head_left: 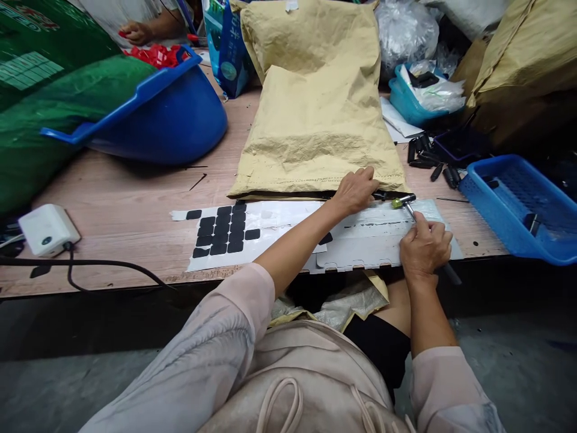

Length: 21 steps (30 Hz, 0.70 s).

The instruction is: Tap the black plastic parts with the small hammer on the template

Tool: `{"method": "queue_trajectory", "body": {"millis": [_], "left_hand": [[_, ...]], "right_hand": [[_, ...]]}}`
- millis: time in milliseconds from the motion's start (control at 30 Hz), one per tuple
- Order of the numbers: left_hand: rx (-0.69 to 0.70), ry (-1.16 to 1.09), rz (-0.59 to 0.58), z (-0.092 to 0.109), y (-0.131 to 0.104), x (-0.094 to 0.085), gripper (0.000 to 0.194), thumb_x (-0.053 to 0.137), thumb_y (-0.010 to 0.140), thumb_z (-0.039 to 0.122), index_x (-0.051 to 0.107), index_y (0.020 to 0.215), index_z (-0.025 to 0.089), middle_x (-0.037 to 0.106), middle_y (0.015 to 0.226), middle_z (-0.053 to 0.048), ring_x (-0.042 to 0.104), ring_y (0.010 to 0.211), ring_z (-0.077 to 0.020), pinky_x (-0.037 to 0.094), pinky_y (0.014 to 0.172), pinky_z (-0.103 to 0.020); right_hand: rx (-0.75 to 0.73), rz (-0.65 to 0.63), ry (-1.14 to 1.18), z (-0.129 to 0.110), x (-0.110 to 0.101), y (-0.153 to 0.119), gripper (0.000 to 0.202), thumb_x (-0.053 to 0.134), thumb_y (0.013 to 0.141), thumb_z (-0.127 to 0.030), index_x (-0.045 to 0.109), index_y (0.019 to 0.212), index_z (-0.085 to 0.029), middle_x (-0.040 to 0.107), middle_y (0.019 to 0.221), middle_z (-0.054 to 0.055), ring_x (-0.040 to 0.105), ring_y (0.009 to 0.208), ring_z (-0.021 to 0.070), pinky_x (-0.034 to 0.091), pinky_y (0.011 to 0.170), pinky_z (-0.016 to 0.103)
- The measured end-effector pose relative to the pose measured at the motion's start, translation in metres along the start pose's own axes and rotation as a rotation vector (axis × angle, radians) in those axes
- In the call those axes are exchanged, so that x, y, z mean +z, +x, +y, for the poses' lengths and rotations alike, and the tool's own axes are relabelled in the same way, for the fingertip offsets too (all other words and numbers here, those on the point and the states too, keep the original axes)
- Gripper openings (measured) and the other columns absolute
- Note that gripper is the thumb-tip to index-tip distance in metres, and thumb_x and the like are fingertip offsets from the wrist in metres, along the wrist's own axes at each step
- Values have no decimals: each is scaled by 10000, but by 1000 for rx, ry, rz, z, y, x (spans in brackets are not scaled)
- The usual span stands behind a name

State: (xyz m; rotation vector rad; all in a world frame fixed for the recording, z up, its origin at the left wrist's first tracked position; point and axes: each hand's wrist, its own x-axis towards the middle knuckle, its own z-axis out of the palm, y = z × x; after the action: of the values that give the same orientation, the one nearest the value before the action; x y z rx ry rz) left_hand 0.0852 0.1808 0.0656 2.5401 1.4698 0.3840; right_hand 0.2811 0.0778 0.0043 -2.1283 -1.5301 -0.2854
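Note:
My right hand [424,243] is wrapped round the handle of a small hammer [404,202], which has a metal shaft and a black and yellow-green head. The hammer's head is just above the white sheet, near the front edge of a tan sack [315,132]. My left hand [356,191] is closed at that sack edge with its fingertips bent down; a small dark piece [382,195] shows beside them, and what they grip is hidden. Under both arms lies a white sheet [265,218] on the table, with rows of black rounded-square stickers [220,228] on its left part.
A blue basin [166,114] with red items stands at the left, beside a green bag [45,114]. A white box with a cable [49,230] lies front left. At the right are a blue basket [523,204], black cylinders [424,150] and a teal basin [406,99]. Another person's hand [136,33] shows at the back.

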Motion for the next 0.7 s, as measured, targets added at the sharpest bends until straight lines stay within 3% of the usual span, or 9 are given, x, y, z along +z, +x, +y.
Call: {"method": "queue_trajectory", "body": {"millis": [133,333,433,533,700], "left_hand": [[-7,-183,151,9,-12,-19,153,624,1009,262,681,1145,219,707,1168,-77,639,1097,-252,502,913,-360],[45,-381,460,24,-7,-95,107,574,1050,271,636,1130,237,690,1109,14,682,1064,-165,505,939,-298],[68,-453,552,20,-25,-114,105,608,1031,271,645,1107,208,677,1099,12,686,1035,-149,502,938,-312],[25,-501,499,9,-66,-93,124,678,989,336,691,1051,229,711,1014,2,677,988,-176,515,893,-337],[-179,-491,215,-7,-136,-9,124,783,882,294,746,979,226,745,931,-24,629,925,-218,503,836,-359]], "right_hand": [[-14,8,-18,0,0,0,404,513,977,-249,770,1286,-291,626,1070,123,469,941,253,320,740,366],[-15,15,-38,1,1,2,404,506,975,-259,764,1285,-280,608,1067,120,470,951,252,342,746,365],[-21,3,-41,1,2,2,403,508,975,-266,761,1288,-281,605,1073,118,470,957,253,346,750,365],[-11,-3,-42,-1,1,1,406,506,975,-264,760,1290,-289,602,1076,116,469,957,252,348,748,361],[-12,2,-24,-2,0,4,393,531,963,-250,772,1274,-272,596,1052,118,454,939,239,360,747,357]]}}
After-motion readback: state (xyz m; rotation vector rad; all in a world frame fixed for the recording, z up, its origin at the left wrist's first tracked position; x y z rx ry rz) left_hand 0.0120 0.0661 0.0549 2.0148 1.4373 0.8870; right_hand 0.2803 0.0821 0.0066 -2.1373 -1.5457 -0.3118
